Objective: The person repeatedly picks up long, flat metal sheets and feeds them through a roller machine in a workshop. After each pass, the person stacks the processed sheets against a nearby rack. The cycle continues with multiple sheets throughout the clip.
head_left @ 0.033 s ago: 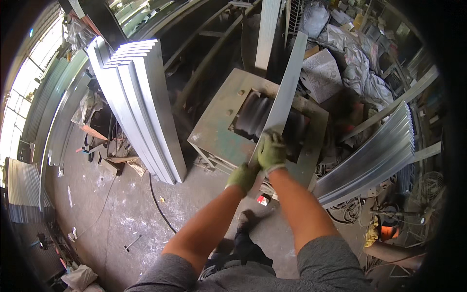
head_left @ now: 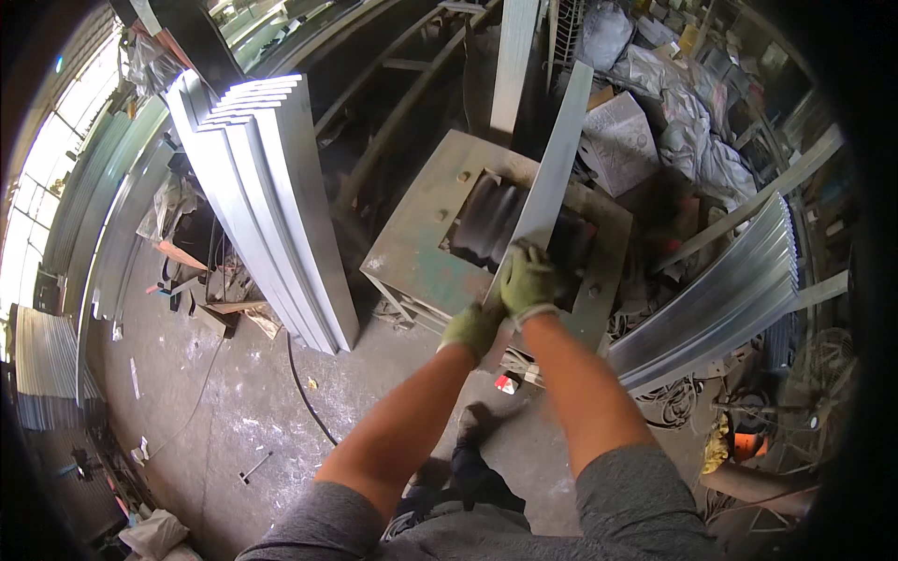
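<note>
A long, flat, silvery metal strip [head_left: 552,159] slants up and away from me, across the top of a boxy, worn beige machine [head_left: 402,243]. My right hand [head_left: 527,280], in a green work glove, is closed on the strip just above the machine's near edge. Lower down, my left hand [head_left: 470,329], gloved the same way, grips the strip's near end; its fingertips are partly hidden. Dark ribbed rollers [head_left: 488,220], blurred, show through the machine's top opening on both sides of the strip.
A nested stack of bright metal profiles [head_left: 253,187] stands at left. More curved profiles [head_left: 720,294] lean at right. Another strip [head_left: 514,65] rises behind the machine. A black cable [head_left: 301,388] and a T-shaped tool [head_left: 255,467] lie on the floor. Cartons and plastic sheeting [head_left: 678,103] crowd the far right.
Both my hands have shifted slightly away from me, still gripping the metal strip. The machine and the stacked profiles have stayed in place.
</note>
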